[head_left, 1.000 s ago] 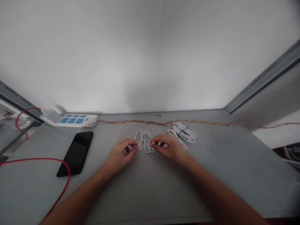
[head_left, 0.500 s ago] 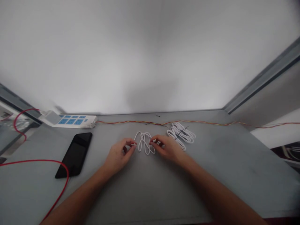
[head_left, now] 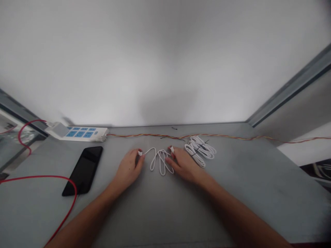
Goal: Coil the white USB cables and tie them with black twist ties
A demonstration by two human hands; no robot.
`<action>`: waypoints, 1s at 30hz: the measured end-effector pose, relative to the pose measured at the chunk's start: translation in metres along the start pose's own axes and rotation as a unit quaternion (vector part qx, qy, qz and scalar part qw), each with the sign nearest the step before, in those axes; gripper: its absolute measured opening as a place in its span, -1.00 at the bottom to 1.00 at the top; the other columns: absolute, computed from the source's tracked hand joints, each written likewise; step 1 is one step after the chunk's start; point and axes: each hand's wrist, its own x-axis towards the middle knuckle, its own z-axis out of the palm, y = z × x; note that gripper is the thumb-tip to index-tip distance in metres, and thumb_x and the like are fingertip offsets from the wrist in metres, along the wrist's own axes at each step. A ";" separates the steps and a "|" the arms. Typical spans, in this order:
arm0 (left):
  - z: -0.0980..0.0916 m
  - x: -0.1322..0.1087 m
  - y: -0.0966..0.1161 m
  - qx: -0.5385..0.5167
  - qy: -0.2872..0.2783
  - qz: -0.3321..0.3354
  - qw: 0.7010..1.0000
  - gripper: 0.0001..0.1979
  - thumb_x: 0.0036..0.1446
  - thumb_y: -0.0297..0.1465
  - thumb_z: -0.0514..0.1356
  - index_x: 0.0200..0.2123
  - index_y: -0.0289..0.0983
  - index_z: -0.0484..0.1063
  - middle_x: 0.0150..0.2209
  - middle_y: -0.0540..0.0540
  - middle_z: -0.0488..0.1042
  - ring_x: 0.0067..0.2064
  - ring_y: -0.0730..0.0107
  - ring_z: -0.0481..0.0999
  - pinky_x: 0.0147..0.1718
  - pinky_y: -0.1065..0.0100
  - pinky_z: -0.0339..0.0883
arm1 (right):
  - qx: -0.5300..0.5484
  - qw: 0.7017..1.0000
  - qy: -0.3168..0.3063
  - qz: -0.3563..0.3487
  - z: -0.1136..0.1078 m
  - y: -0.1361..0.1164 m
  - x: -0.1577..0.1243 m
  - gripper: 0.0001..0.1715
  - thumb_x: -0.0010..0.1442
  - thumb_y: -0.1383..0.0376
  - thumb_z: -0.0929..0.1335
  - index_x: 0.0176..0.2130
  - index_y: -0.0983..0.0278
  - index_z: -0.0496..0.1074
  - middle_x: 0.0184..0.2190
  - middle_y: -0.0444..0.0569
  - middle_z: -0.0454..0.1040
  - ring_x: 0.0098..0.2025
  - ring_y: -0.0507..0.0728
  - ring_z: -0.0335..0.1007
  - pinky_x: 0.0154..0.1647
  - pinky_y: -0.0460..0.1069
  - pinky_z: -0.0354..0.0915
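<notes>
A thin white cable [head_left: 162, 165] lies in loose loops on the grey table between my hands. My left hand [head_left: 130, 167] pinches one of its ends, a small white connector [head_left: 140, 153], between thumb and fingers. The other white connector [head_left: 172, 149] is in my right hand [head_left: 184, 164], held at the fingertips, with the thumb lower down beside the loops. Just right of that hand rests a bundle of white cables [head_left: 199, 150], bound with dark ties.
At the back left stands a white power strip [head_left: 101, 134] with blue sockets and a plugged-in charger [head_left: 60, 130]. A black phone [head_left: 84, 170] lies in front, crossed by a red cable [head_left: 73, 186]. Twisted red-yellow wires [head_left: 144, 134] run along the table's back.
My left hand has drawn its connector a little to the left, and the cable's loops have spread. The right-hand connector has turned and moved slightly up and right.
</notes>
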 end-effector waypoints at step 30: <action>-0.001 -0.003 0.026 -0.394 -0.023 -0.196 0.898 -0.56 -0.14 -0.40 0.30 -0.54 -0.21 -0.03 -0.39 0.07 0.35 -0.47 0.56 0.37 -0.49 0.47 0.26 | 0.557 0.797 -0.027 0.232 0.014 -0.016 0.002 -0.41 -0.12 0.08 0.49 -0.43 0.17 0.01 -0.17 -0.02 0.50 -0.22 0.15 0.52 -0.26 0.06 0.42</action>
